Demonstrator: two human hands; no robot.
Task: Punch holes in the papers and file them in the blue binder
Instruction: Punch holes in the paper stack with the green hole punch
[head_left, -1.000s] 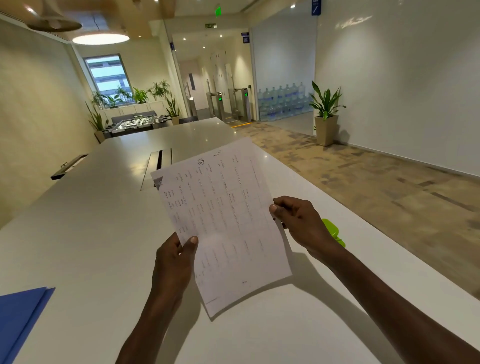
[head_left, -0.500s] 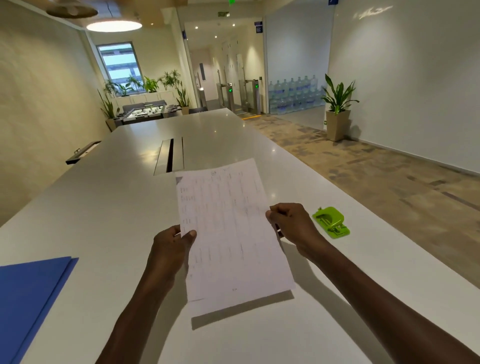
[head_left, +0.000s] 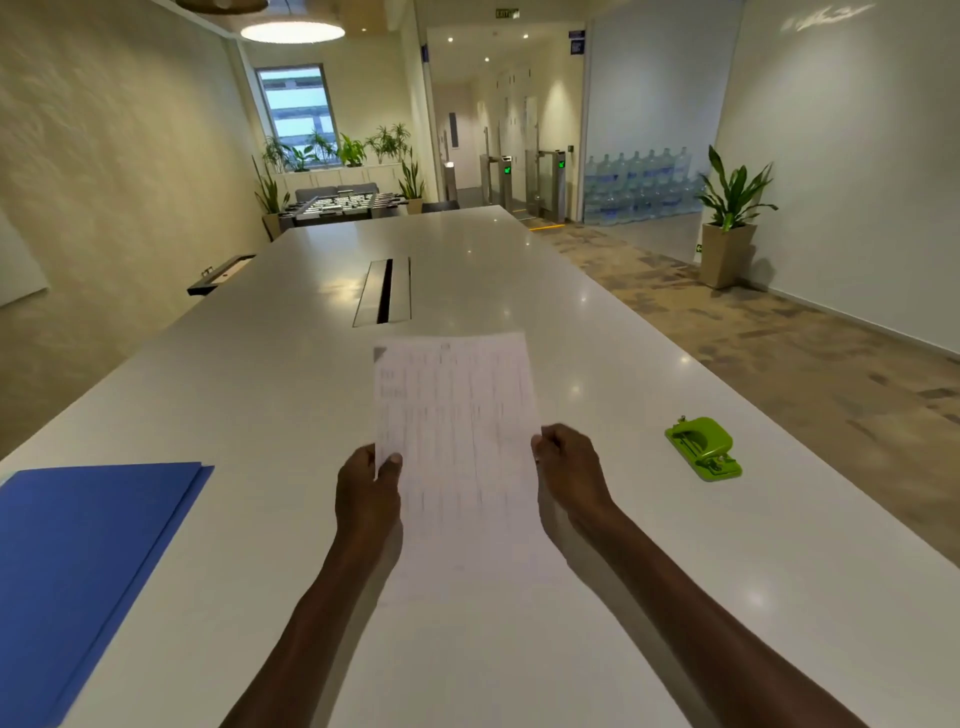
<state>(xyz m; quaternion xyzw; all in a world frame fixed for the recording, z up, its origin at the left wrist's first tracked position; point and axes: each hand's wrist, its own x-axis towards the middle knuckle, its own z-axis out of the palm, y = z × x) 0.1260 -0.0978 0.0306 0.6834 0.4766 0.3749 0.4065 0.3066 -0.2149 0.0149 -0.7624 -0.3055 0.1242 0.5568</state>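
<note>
A printed sheet of paper (head_left: 457, 447) lies low and nearly flat over the white table (head_left: 260, 395), straight in front of me. My left hand (head_left: 368, 493) pinches its left edge and my right hand (head_left: 569, 467) grips its right edge. The blue binder (head_left: 78, 561) rests shut on the table at the near left. A green hole punch (head_left: 704, 447) sits on the table to the right of my right hand, apart from it.
A cable slot (head_left: 384, 291) is set into the table beyond the paper. The table's right edge borders carpeted floor with a potted plant (head_left: 730, 228) by the wall. A foosball table (head_left: 345, 202) stands past the far end.
Both hands have lowered the paper from a raised, tilted hold to nearly flat over the table. The view has tipped down, bringing more of the binder and the whole hole punch into sight.
</note>
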